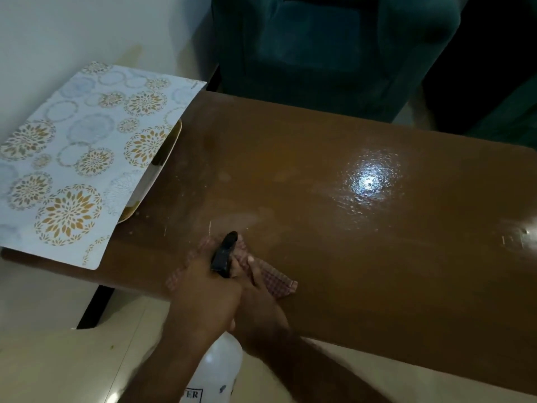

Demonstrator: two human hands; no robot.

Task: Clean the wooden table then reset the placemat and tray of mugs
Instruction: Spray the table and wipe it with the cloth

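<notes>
The glossy brown wooden table [334,199] fills the middle of the view, with faint smears on its surface. My left hand [203,295] grips a white spray bottle [218,365] by its black trigger head, nozzle aimed over the table's near edge. Under and just right of it, my right hand [255,295] presses a red checked cloth [276,282] flat on the wood. A white placemat [72,158] with gold and blue floral circles lies at the left end, overhanging the table. A tray [171,146] shows only its rim beneath the placemat; no mugs are visible.
A dark teal upholstered chair [334,48] stands behind the table's far edge. A white wall [58,30] is at the far left. Pale floor tiles [58,359] lie below the near edge. A lamp's glare [367,181] reflects on the right half of the tabletop.
</notes>
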